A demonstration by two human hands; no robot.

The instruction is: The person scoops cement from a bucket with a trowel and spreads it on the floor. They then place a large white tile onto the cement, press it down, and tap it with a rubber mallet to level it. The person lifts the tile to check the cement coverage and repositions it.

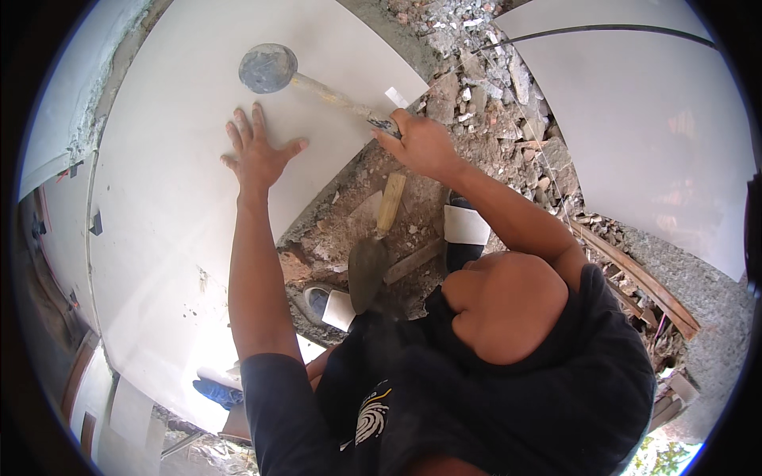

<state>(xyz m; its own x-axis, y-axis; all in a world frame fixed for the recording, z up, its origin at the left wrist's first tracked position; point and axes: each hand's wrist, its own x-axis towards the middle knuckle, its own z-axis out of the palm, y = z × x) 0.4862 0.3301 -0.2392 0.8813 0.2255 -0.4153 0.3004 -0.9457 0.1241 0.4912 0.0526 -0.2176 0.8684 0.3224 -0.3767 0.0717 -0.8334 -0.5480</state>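
A rubber mallet [268, 68] with a round grey head and a worn, mortar-smeared handle is in my right hand [425, 143]. My fingers wrap round the end of the handle. The mallet head is over a large pale tile [186, 135]; I cannot tell whether it touches the surface. My left hand [258, 155] lies on the same tile, fingers spread, just below the mallet head and holding nothing. On the dirt near my feet rests a pointed trowel [369, 274], its wooden handle toward the tile's edge and its blade dirty.
Rubble and broken stone [508, 103] fill the strip between this tile and another large pale slab [643, 135] at the right. A thin string [528, 119] crosses the strip. Wooden strips [643, 278] lie at the right. A blue shoe-like object [216, 391] is at the lower left.
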